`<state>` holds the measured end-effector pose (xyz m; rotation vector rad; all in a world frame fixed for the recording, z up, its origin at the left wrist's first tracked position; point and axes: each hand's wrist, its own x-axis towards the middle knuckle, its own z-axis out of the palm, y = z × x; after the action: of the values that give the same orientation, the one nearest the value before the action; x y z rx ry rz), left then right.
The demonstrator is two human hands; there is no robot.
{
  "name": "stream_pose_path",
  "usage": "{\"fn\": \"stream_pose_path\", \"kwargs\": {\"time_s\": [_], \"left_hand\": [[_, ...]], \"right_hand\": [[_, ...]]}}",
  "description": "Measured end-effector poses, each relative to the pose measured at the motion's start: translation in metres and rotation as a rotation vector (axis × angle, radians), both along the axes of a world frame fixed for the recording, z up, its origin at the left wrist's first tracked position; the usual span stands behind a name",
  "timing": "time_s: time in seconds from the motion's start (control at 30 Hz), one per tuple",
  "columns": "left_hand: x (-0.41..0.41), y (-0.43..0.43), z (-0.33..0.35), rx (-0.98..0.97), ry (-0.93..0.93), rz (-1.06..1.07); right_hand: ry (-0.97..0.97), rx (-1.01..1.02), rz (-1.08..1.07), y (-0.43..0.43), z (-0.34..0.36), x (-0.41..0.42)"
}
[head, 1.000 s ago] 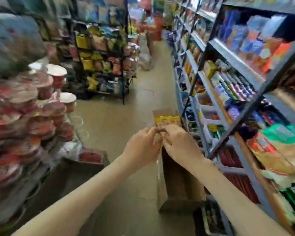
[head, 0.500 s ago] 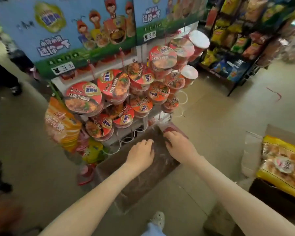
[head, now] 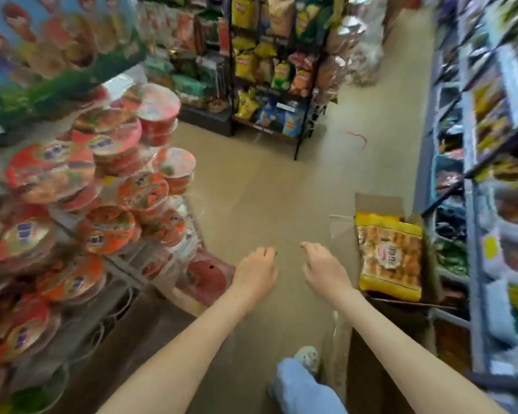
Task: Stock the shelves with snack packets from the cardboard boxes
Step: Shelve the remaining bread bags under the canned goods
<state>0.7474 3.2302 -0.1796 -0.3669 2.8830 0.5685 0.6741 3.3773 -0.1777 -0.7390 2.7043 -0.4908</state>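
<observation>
— Where's the snack packet (head: 389,255)?
— Atop the open cardboard box (head: 377,204), just right of my right hand (head: 326,271), lengthwise away from me; left hand (head: 256,274) farther. Fingers curled; pinching anything, I can't tell

Beige aisle floor (head: 260,189), black wire rack (head: 231,85) beyond

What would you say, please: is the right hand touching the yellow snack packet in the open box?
Apart. The head view shows a narrow but visible gap between the right hand and the yellow snack packet.
</observation>
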Motion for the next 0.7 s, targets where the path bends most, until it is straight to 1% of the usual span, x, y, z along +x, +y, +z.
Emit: {"fn": "stream_pose_path", "kwargs": {"time_s": [0.03,0.1,0.2,0.33,0.37,0.43,0.5,0.57,0.63,0.7], "left_hand": [[-0.017,0.009,-0.002,-0.001,-0.013,-0.034],[-0.088,0.048,-0.007,-0.022,-0.008,-0.171],[-0.176,0.105,-0.018,-0.049,-0.026,-0.36],[-0.266,0.155,-0.051,-0.023,-0.022,-0.509],[-0.284,0.163,-0.064,-0.013,-0.071,-0.531],[-0.322,0.176,-0.094,0.04,-0.208,-0.506],[-0.361,0.189,-0.13,0.182,-0.307,-0.455],[-0.395,0.201,-0.18,0.296,-0.262,-0.415],[-0.428,0.214,-0.234,0.466,-0.246,-0.271],[-0.462,0.23,-0.295,0.529,-0.294,-0.206]], "right_hand": [[-0.007,0.019,-0.043,0.015,-0.004,-0.015],[-0.015,0.041,-0.192,0.068,-0.014,-0.069],[-0.082,0.095,-0.405,0.147,-0.033,-0.128],[-0.183,0.163,-0.645,0.228,-0.073,-0.184],[-0.215,0.164,-0.689,0.242,-0.084,-0.195],[-0.261,0.166,-0.752,0.262,-0.113,-0.217],[-0.316,0.159,-0.802,0.274,-0.148,-0.243],[-0.388,0.135,-0.866,0.281,-0.19,-0.271],[-0.456,0.105,-0.916,0.286,-0.236,-0.301],[-0.485,0.077,-0.964,0.29,-0.284,-0.331]]}}
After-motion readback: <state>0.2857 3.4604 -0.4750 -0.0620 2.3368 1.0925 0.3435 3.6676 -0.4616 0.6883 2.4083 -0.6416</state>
